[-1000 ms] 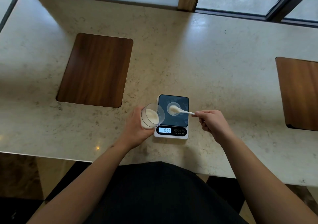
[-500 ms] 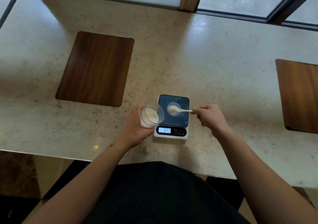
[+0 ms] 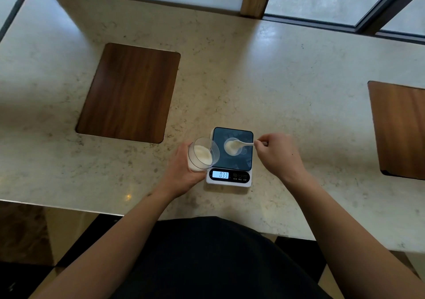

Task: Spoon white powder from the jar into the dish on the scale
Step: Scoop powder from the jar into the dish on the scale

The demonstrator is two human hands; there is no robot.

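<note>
Right hand (image 3: 277, 155) has tipped spoon (image 3: 239, 144) over dish (image 3: 232, 147).

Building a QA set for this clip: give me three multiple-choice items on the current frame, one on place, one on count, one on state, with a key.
1. Where is the spoon bowl?
A. over the dish
B. inside the jar
C. on the counter

2. How many wooden panels show in the counter?
A. one
B. two
C. four

3. How is the jar held?
A. upright, lidded
B. tilted, open
C. upside down

Key: 1 A, right hand holds it over the scale; 2 B, one left, one right; 3 B, left hand tips its mouth toward the scale.
</note>
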